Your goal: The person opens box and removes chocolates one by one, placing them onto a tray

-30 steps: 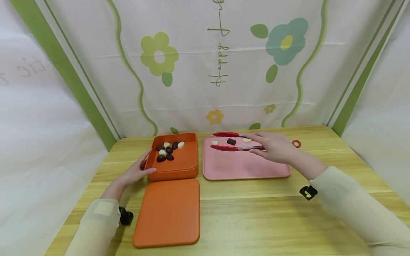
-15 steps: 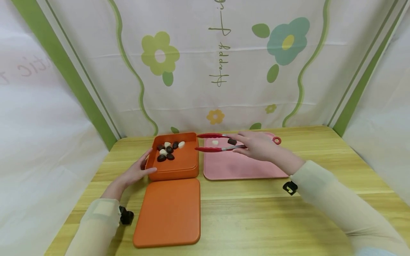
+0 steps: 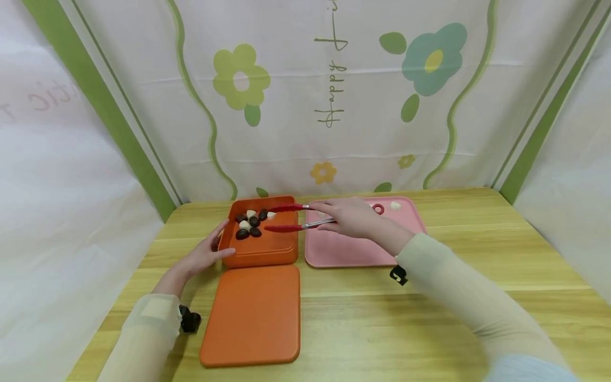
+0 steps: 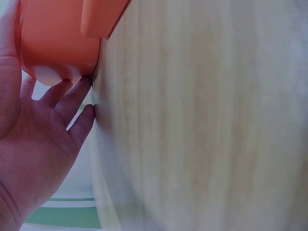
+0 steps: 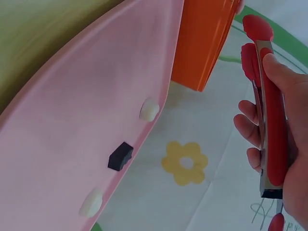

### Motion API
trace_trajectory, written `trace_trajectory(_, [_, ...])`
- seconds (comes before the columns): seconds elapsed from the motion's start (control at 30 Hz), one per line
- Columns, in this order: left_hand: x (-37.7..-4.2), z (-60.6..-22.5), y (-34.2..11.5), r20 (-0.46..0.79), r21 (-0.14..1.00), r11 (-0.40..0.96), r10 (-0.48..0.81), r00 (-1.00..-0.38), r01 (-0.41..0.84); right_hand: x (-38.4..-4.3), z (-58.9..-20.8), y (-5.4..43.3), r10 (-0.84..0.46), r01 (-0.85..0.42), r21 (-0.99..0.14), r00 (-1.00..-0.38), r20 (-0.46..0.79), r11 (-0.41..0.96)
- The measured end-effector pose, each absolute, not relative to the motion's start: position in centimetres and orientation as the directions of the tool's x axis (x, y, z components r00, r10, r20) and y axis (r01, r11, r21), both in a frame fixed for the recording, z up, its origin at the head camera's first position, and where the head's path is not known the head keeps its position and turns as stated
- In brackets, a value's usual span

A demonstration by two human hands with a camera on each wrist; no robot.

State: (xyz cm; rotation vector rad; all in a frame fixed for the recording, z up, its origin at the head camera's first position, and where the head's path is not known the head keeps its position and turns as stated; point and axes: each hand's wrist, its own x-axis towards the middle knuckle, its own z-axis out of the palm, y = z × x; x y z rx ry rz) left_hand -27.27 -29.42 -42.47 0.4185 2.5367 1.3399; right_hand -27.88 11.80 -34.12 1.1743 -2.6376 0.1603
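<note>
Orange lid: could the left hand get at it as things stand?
Probably yes: nothing covers the orange lid, which lies near the left hand, though that hand touches the orange box and would likely have to leave it.

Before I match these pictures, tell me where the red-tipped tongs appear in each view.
Head: the red-tipped tongs are near the centre, reaching from the right hand over the orange box.
Left wrist: not in it.
Right wrist: on the right side, roughly upright in the right hand.
Shared landmark: the orange box, also upper left in left wrist and top, right of centre, in right wrist.
</note>
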Motion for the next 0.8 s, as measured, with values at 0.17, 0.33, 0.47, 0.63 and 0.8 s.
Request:
trace_trajectory(0.17, [-27.4, -42.3, -29.4, -0.095, 0.823, 0.556, 0.34, -0.935, 0.119, -28.5, -34.4, 10.0, -0.742, -0.761, 0.012, -0.63, 0.228, 0.649])
trace_trajectory(0.33, [-27.6, -42.2, -29.5, -0.094, 0.824, 0.555, 0.332, -0.939, 0.114, -29.0, -34.5, 8.1, -0.759, -0.764, 0.053, -0.627, 0.176, 0.643])
trace_trajectory(0.47, [-27.7, -42.4, -29.6, -0.09, 0.831, 0.544, 0.335, -0.938, 0.115, -29.5, -34.7, 6.6, -0.747, -0.745, 0.056, -0.659, 0.087, 0.664])
trace_trajectory(0.63, [-27.8, -42.7, -29.6, -0.093, 0.828, 0.548, 0.343, -0.935, 0.119, -30.0, -35.1, 5.2, -0.722, -0.722, 0.021, -0.692, -0.01, 0.692])
trace_trajectory(0.8, [-27.8, -42.6, -29.5, -0.096, 0.817, 0.564, 0.336, -0.937, 0.118, -30.4, -35.3, 4.2, -0.715, -0.715, 0.01, -0.699, -0.03, 0.699])
